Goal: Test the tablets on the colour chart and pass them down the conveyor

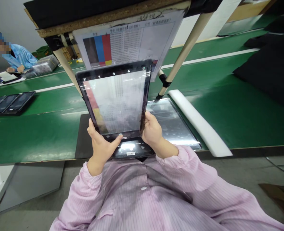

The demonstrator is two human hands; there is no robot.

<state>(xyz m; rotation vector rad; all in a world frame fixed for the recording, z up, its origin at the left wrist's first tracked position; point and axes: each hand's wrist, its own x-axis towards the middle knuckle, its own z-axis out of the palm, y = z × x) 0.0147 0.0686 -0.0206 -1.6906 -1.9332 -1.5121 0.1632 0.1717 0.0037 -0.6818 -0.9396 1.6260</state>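
Between both hands a black-framed tablet [116, 102] stands upright, tilted a little, its camera screen lit and showing a blurred pale page with red and yellow at the left. My left hand [102, 142] grips its lower left corner, the thumb on the lower edge of the screen near the round shutter button. Closed round the lower right edge is my right hand [152, 128]. Below it a second tablet [130, 149] lies with its screen lit, partly covered by the first. Behind the held tablet hangs a printed chart [127, 41] with colour blocks and lines of text.
A framed stand with wooden posts [188, 48] rises over the green bench [40, 134]. At right lie a glossy sheet [173, 122] and a white foam strip [199, 122]. Several tablets [12, 102] rest at left. A co-worker in blue [23, 56] sits beyond, near stacked items [45, 64].
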